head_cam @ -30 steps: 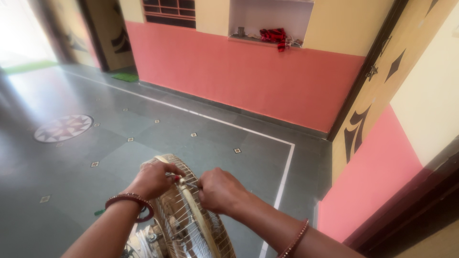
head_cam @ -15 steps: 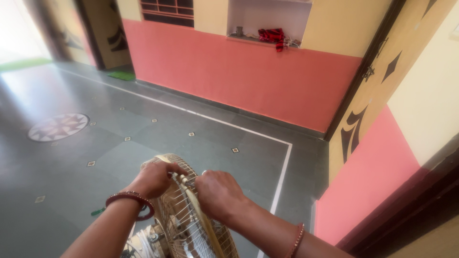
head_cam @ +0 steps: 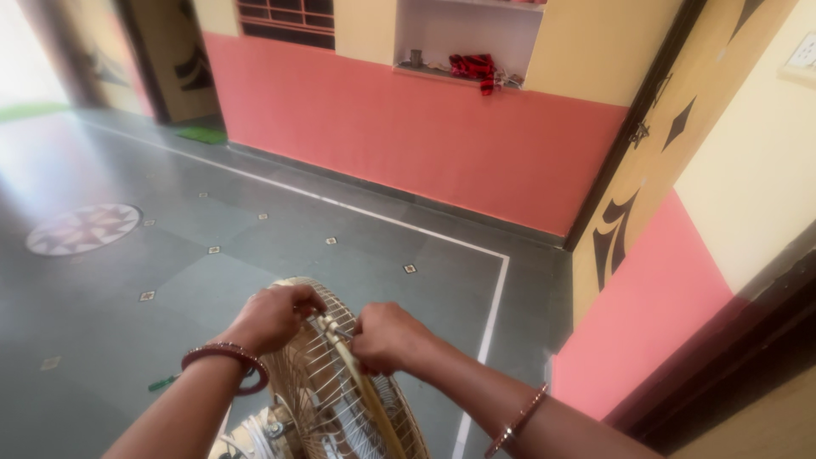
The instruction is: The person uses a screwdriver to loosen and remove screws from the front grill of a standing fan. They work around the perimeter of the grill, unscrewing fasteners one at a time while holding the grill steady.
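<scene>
Your left hand (head_cam: 270, 318) and right hand (head_cam: 387, 337) meet at the top rim of the cream-coloured round wire fan guard (head_cam: 340, 399), which stands upright at the bottom centre of your view. The left hand is curled closed over the rim; the right hand pinches the rim just beside it, fingers closed, and what lies between the fingertips is too small to tell. A dark red bangle (head_cam: 228, 364) circles your left wrist below the guard's top. Left of the guard, a small green object (head_cam: 161, 383) lies on the grey tiled floor (head_cam: 255, 246). Beyond the guard, a white floor line (head_cam: 484, 340) runs toward the pink-and-cream wall (head_cam: 442, 136), where a white recessed shelf (head_cam: 442, 34) holds a red cloth (head_cam: 473, 66).
</scene>
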